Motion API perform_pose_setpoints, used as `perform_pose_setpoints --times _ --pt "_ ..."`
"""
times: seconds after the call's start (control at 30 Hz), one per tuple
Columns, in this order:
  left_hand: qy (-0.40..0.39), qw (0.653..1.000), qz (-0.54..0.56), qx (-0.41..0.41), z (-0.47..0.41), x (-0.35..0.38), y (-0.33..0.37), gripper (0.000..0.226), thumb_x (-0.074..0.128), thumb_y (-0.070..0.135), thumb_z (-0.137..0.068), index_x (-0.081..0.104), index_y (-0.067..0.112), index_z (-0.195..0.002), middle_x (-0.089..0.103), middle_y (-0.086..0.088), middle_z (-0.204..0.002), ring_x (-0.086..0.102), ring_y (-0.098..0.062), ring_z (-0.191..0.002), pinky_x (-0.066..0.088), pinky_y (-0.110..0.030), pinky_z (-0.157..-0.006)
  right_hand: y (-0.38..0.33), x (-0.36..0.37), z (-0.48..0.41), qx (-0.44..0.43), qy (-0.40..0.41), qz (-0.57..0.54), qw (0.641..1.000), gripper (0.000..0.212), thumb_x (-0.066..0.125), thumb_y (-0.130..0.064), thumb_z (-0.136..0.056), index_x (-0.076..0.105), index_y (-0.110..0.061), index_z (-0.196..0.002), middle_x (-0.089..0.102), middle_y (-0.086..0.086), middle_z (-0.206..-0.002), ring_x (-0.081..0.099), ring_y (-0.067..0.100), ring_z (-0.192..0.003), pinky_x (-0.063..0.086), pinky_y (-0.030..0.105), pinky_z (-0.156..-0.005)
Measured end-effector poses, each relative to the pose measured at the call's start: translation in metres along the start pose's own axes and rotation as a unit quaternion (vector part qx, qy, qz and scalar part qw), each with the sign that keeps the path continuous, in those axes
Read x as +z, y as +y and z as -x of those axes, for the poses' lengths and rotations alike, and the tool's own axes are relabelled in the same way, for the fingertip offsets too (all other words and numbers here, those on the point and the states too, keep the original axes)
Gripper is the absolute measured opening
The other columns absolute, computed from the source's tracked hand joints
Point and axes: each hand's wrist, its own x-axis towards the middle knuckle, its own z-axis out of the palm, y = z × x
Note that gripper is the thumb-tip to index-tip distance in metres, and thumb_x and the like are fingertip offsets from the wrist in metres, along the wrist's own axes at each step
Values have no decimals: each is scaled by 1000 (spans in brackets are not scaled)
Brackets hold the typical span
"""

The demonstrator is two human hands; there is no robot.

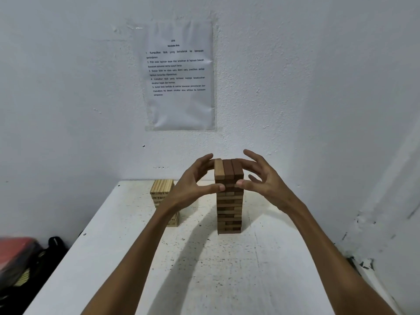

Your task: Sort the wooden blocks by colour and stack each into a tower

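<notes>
- Tall dark-brown wooden block tower point(229, 208): prob. light, stiff, loose-stacked, tippy.
- Grip: left hand point(193, 180) pinches top layers; right hand point(261, 178) splayed, thumb touching.
- Steady by sides, gently.
</notes>
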Motion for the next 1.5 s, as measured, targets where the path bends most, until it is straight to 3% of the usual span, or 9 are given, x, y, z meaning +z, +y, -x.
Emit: perform_pose_setpoints --times 0.23,0.5,0.67,0.77,0.93,1.1,1.4,1.5 --pt "14 1000 -20 2 -5 -2 -3 86 90 20 -77 44 21 -151 63 10 -140 57 -1 -131 42 -29 -117 1 -4 0 4 2 23 1000 85 86 -39 -74 47 -33 -149 60 -8 -143 52 7 -137 38 43 -120" --pt "30 999 4 -10 -6 1 -7 102 92 26 -75 33 20 -158 67 8 -137 57 -3 -132 38 -28 -118 5 -3 0 4 11 11 1000 83 84 -29 -80 42 -33 -151 61 -8 -143 56 6 -133 44 37 -114" --pt "16 999 12 -29 1 6 -15 125 93 44 -66 17 27 -164 59 36 -132 49 13 -131 34 -19 -116 19 -3 5 30 -9 1 1000 92 87 -29 -81 33 -40 -155 52 -16 -151 47 3 -140 40 35 -114" --pt "-15 998 28 -63 12 15 -35 128 97 37 -67 14 26 -165 54 23 -141 48 14 -130 33 -25 -120 40 0 15 67 -29 23 997 101 91 -41 -73 31 -44 -154 48 -16 -154 43 4 -143 35 40 -120" --pt "-36 993 35 -105 28 29 -69 120 97 25 -69 22 18 -163 59 4 -145 53 -4 -136 34 -32 -123 70 10 27 104 -72 68 990 109 91 -48 -69 27 -41 -157 47 -15 -154 44 5 -142 35 41 -120" --pt "-47 992 28 -109 29 33 -84 113 94 10 -72 25 16 -161 63 4 -141 56 -6 -134 36 -33 -122 82 11 23 116 -78 67 988 104 91 -34 -73 29 -38 -156 52 -13 -148 53 5 -133 43 40 -116" --pt "-14 994 25 -107 27 36 -91 106 93 11 -74 30 17 -159 65 3 -139 57 -8 -133 40 -29 -118 95 15 25 110 -62 41 991 103 93 -36 -72 32 -39 -155 59 -11 -143 58 8 -130 49 43 -110" --pt "-22 994 15 -109 31 37 -87 111 95 23 -72 28 22 -160 60 6 -145 54 -5 -136 39 -26 -117 95 17 27 113 -64 45 990 106 94 -36 -73 28 -44 -156 53 -17 -148 53 3 -134 46 38 -112"
